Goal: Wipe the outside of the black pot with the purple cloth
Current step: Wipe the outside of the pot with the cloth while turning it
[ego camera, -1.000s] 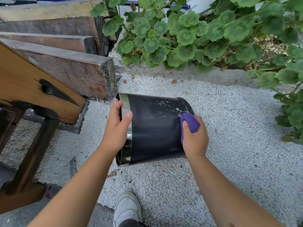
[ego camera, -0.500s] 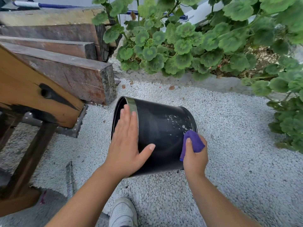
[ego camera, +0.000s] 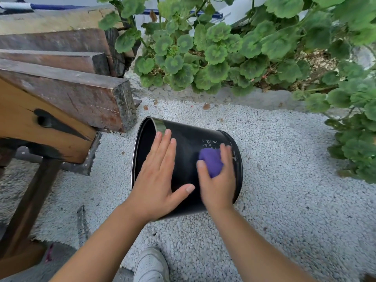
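Note:
The black pot (ego camera: 189,143) lies on its side on white gravel, its open mouth facing left and its base to the right. White smears mark the wall near the base. My left hand (ego camera: 157,178) rests flat on the pot's upper wall with fingers spread. My right hand (ego camera: 218,180) presses the bunched purple cloth (ego camera: 210,161) against the wall close to the base, and its fingers look motion-blurred.
Stacked wooden beams (ego camera: 77,94) and a wooden stand (ego camera: 30,200) fill the left. Leafy green plants (ego camera: 223,53) line a concrete kerb behind and on the right. White gravel (ego camera: 295,190) surrounds the pot. My white shoe (ego camera: 151,265) is at the bottom.
The pot came down from being held up to lying on the gravel. My left hand left the rim and lies flat on the wall. My right hand slid the cloth up onto the wall.

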### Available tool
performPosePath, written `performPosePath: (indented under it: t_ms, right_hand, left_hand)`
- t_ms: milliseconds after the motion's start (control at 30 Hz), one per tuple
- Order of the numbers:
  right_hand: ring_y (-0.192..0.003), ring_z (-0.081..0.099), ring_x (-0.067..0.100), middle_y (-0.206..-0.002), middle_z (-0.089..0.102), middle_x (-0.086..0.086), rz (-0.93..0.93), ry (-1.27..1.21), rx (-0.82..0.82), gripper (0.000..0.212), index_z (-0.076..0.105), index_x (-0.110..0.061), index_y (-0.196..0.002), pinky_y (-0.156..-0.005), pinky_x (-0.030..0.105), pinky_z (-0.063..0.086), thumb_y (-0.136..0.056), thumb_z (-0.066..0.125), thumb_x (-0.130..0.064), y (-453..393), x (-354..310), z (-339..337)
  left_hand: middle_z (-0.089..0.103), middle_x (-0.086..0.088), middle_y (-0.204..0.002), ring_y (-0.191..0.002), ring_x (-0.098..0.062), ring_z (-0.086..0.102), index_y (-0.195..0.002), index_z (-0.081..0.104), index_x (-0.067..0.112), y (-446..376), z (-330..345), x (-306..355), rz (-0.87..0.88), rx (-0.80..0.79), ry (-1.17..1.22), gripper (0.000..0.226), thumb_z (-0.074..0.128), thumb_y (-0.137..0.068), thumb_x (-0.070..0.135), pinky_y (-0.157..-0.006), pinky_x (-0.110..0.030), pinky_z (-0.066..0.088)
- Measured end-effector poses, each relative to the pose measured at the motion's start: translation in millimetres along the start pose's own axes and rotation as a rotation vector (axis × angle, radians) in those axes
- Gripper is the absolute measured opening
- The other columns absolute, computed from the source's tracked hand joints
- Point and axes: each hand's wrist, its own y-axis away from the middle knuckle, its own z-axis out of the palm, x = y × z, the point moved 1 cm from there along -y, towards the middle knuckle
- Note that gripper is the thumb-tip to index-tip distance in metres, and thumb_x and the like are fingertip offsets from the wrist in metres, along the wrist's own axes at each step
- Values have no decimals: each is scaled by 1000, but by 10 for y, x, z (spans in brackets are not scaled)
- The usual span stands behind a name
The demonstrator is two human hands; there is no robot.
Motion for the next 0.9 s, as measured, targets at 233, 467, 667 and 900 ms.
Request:
performPosePath:
  t_ms: [233, 467, 667, 900]
  right_hand:
    - [-139, 40, 23, -156, 30, 9, -269, -58, -47, 50, 51, -10, -127, -106, 37, 41, -85, 62, -35, 357, -428, 305]
    - [-120, 49, 21, -126, 57, 2, -35, 55, 85, 48, 61, -14, -123, -105, 28, 33, -83, 64, -40, -283, 78, -23]
    - [-119, 56, 18, -130, 60, -5, 122, 81, 107, 42, 52, -23, -131, -101, 32, 42, -91, 60, -35, -496, 443, -213]
    - [-133, 46, 10, -144, 52, -4, -189, 24, -67, 50, 54, -25, -134, -110, 30, 35, -86, 55, -40, -135, -283, 75]
  left_hand:
    - [0, -25, -162, -151, -38, -3, -150, 7, -11, -29, -27, 0, 25, -25, 142, 97, 24, -95, 67, -122, -49, 6]
    - [1, -23, -162, -151, -36, -4, -151, 6, -8, 48, -13, -51, -38, -46, 70, 108, 45, -87, 70, -122, -47, 6]
    - [-2, -17, -164, -152, -27, -8, -154, 0, 0, 18, 2, 4, -56, -47, 62, 124, 68, -73, 66, -122, -32, -1]
    - [-11, -24, -160, -150, -32, -12, -149, -6, -8, -141, -9, 98, -6, -61, 178, 139, 58, -65, 82, -122, -37, -3]
